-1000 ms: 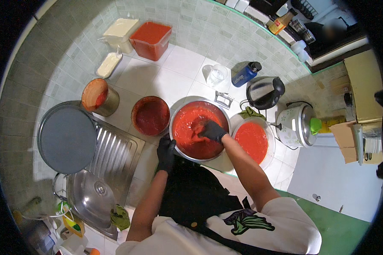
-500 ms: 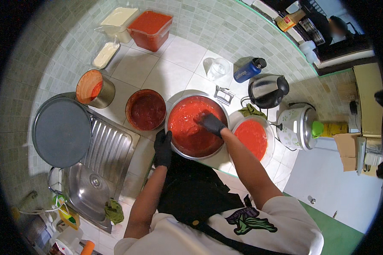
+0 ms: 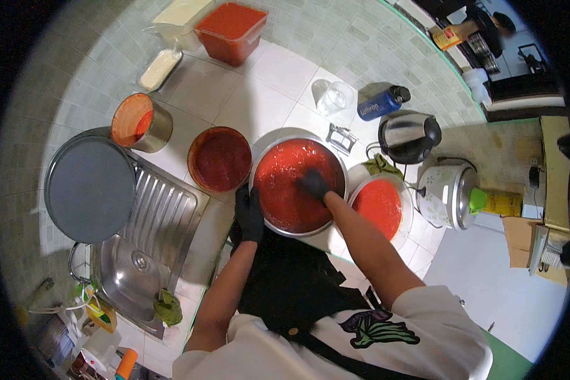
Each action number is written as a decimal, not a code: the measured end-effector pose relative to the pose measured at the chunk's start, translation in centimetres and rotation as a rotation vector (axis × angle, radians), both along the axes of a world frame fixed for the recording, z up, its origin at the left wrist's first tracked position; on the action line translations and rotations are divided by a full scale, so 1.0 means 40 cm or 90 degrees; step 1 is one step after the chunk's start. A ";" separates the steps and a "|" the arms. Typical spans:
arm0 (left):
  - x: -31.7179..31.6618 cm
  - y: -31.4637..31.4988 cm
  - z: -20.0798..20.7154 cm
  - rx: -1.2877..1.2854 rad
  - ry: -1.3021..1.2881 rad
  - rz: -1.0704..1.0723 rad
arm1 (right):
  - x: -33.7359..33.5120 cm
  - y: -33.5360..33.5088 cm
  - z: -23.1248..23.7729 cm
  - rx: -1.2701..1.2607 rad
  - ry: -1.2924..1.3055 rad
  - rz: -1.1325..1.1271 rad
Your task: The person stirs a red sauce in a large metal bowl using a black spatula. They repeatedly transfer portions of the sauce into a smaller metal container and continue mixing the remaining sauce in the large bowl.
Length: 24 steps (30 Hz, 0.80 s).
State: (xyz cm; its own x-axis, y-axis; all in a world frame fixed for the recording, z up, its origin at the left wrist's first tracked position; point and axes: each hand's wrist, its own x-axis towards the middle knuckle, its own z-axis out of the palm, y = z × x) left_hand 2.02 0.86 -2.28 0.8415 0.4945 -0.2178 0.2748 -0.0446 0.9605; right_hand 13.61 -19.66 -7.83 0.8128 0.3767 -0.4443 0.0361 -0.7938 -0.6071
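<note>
A wide metal bowl of red tomato sauce stands in front of me on the tiled counter. My left hand, in a black glove, grips the bowl's left rim. The black-gloved right hand dips into the sauce right of the middle, its fingers hidden by the sauce. To the left of the bowl is a brown-rimmed pot with darker red sauce low inside. Close by on the right, a pale round tub holds lighter red sauce.
A steel sink with a grey round tray over its drainboard lies left. Behind it stands a sauce-smeared metal pot. Farther back is a square tub of red sauce. A blue bottle, electric kettle and rice cooker line the right.
My right hand has shifted within the sauce, toward the right side of the bowl's middle. My left hand stays at the left rim. The whole view has tilted slightly.
</note>
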 end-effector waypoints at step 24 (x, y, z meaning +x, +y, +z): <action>-0.014 0.018 -0.010 -0.043 0.037 -0.073 | -0.058 0.117 -0.231 -0.151 -0.181 0.479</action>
State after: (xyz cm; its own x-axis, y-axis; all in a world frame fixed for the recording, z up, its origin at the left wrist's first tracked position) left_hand 1.48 1.60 -2.68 0.8766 0.3784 -0.2973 0.3267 -0.0144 0.9450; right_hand 11.30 -14.97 -17.09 0.4754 0.7851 -0.3971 0.7331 -0.6030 -0.3145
